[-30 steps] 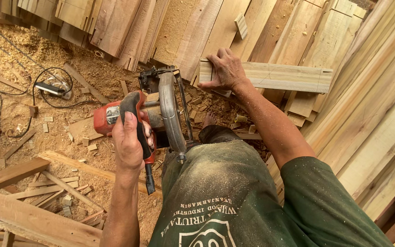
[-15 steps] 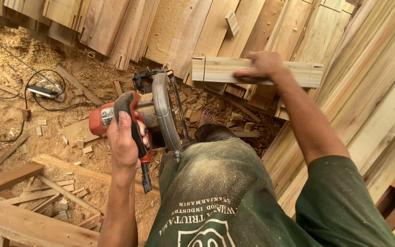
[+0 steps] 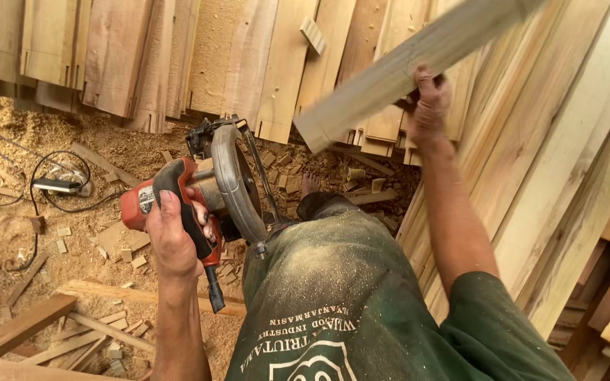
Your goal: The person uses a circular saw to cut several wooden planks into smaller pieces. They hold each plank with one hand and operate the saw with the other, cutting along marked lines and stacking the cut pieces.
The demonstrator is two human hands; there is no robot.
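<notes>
My left hand (image 3: 174,236) grips the black handle of a red circular saw (image 3: 210,187), held above my left knee with its grey blade guard to the right. My right hand (image 3: 428,102) is raised and closed around a pale wooden board (image 3: 404,67), which tilts upward to the right and is blurred with motion. My dusty green trousers (image 3: 326,282) fill the lower middle.
Planks (image 3: 248,63) lean in a row along the back. More long boards (image 3: 566,176) are stacked on the right. Sawdust, offcuts (image 3: 125,250) and a black power cord (image 3: 58,187) cover the ground at left. Loose battens (image 3: 30,324) lie at the lower left.
My right hand has lifted the board from lying level in front of me up and to the right, tilting it steeply. The saw stays in my left hand.
</notes>
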